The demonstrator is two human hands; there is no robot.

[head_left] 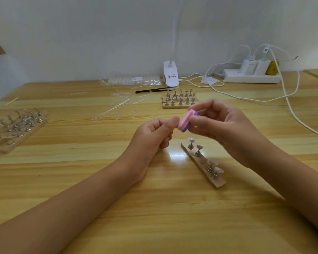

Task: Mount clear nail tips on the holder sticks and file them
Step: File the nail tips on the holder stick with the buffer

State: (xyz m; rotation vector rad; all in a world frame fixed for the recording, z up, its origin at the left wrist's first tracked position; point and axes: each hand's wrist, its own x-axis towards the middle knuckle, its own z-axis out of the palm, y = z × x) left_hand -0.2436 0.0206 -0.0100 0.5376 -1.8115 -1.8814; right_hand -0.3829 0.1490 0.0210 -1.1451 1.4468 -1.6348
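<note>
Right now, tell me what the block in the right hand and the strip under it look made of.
The block: matte foam, likely; soft pink, white and purple layers. The strip: bare wood, grain showing; its stands shiny metal, probably.

A pale wooden counter (154, 217) meets a plain white wall (99, 33). At the back a white clip lamp (170, 75) stands with its neck rising out of view. Just in front of it lies a slim black tool (152, 90). To the right a white power strip (251, 77) carries two white chargers (248, 66) and a yellow plug (272, 67). White cables (290, 105) loop from it across the counter, and a slip of paper (209, 80) lies just beside it. A thin wooden stick (11, 101) lies far left.
</note>
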